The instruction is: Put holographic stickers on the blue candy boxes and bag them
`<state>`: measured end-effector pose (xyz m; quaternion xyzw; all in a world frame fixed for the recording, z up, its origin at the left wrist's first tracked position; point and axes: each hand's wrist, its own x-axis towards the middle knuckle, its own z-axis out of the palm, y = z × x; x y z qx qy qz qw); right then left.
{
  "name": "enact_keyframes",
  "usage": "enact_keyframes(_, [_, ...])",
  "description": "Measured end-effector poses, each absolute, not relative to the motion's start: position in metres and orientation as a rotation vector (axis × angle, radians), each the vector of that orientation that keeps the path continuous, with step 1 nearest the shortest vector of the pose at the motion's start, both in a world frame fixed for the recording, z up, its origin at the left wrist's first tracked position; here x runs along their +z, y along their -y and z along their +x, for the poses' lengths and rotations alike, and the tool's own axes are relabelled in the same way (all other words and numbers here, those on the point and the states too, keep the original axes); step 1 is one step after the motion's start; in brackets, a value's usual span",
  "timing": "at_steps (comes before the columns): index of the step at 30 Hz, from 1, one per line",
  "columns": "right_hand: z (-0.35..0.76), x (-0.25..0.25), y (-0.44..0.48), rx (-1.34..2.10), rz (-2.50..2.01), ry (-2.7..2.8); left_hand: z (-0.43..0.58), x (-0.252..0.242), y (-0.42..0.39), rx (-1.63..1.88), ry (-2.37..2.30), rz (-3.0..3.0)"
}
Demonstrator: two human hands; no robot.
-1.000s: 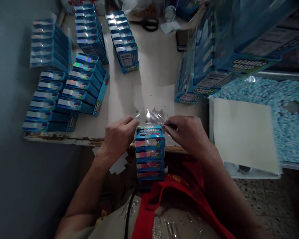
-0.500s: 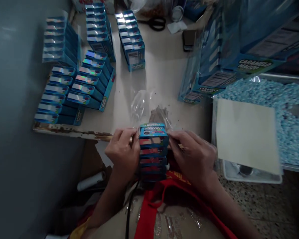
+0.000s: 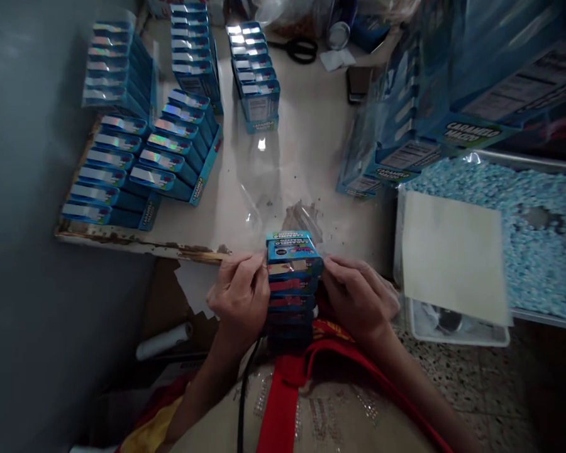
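A display box packed with several small blue cartons (image 3: pixel 292 267) stands at the table's front edge, against my body. Clear plastic film (image 3: pixel 259 201) spreads from its far end over the tabletop. My left hand (image 3: pixel 242 292) is closed in a pinch on the film at the left side of the box. On the right side, my right hand (image 3: pixel 358 292) pinches the film too, fingers bent together. The film between the fingertips is thin and hard to see.
Filled blue boxes (image 3: pixel 170 148) stand at the left, another (image 3: pixel 255 78) at the back. Wrapped boxes (image 3: pixel 405 132) are stacked at the right. Black scissors (image 3: pixel 302 50) lie behind. A tray of blue candies (image 3: pixel 547 251) and a pale sheet (image 3: pixel 455 255) are at the right.
The raised film beyond the box has dropped flatter and stretches farther over the table. Both hands keep their pinch beside the box, the right one slightly closer in. The view has shifted a little.
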<state>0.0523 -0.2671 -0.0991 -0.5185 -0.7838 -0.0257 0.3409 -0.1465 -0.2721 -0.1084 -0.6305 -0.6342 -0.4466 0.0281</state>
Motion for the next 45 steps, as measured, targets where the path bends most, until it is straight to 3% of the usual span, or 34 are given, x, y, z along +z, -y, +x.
enact_keyframes(8, [0.067, -0.112, 0.280, -0.008, -1.251, 2.138, -0.146, -0.126, 0.277, -1.417, 1.957, -1.922])
enact_keyframes(13, [0.072, -0.126, 0.289, 0.008, -1.140, 2.183, -0.173, -0.156, 0.294, -1.270, 1.800, -2.202])
enact_keyframes(19, [0.056, -0.140, 0.272, 0.046, -1.321, 1.953, -0.167, -0.185, 0.269, -1.438, 2.068, -1.860])
enact_keyframes(30, [0.052, -0.155, 0.270, 0.283, -1.515, 1.884, -0.182, -0.174, 0.262, -0.802, 1.899, -2.397])
enact_keyframes(38, [0.073, -0.145, 0.287, 0.028, -1.210, 2.248, -0.191, -0.174, 0.283, -0.679, 1.565, -2.670])
enact_keyframes(45, [0.105, -0.152, 0.327, 0.139, -1.259, 2.388, -0.172, -0.174, 0.319, -0.431, 1.535, -2.895])
